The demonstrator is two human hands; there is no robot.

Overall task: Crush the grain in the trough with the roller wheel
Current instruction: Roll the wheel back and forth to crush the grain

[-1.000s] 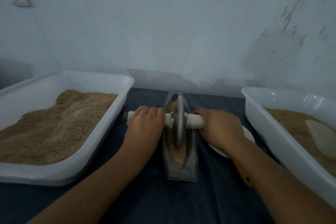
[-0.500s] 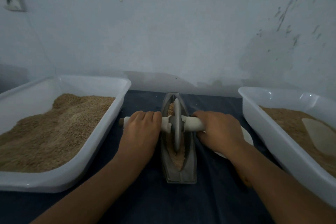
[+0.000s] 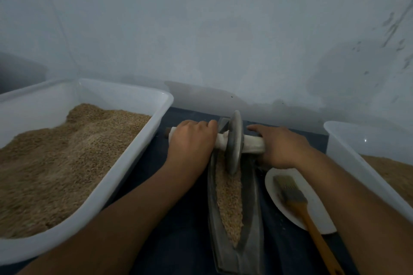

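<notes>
We see a long, boat-shaped grey trough [image 3: 237,225] lying on the dark cloth-covered tabletop [image 3: 178,230], running from the near edge toward the wall. Coarse tan grain [image 3: 229,198] fills its narrow channel. The metal roller wheel [image 3: 235,140], a thin upright disc, stands at the trough's far end. Our left hand [image 3: 192,143] grips the pale axle handle [image 3: 253,145] on one side and our right hand [image 3: 281,147] grips the other. A white tub [image 3: 125,163] of grain sits along the tabletop's left edge, a second white tub [image 3: 348,152] along the right. Between trough and right tub, a white plate [image 3: 317,207] carries a wooden-handled brush [image 3: 295,198].
</notes>
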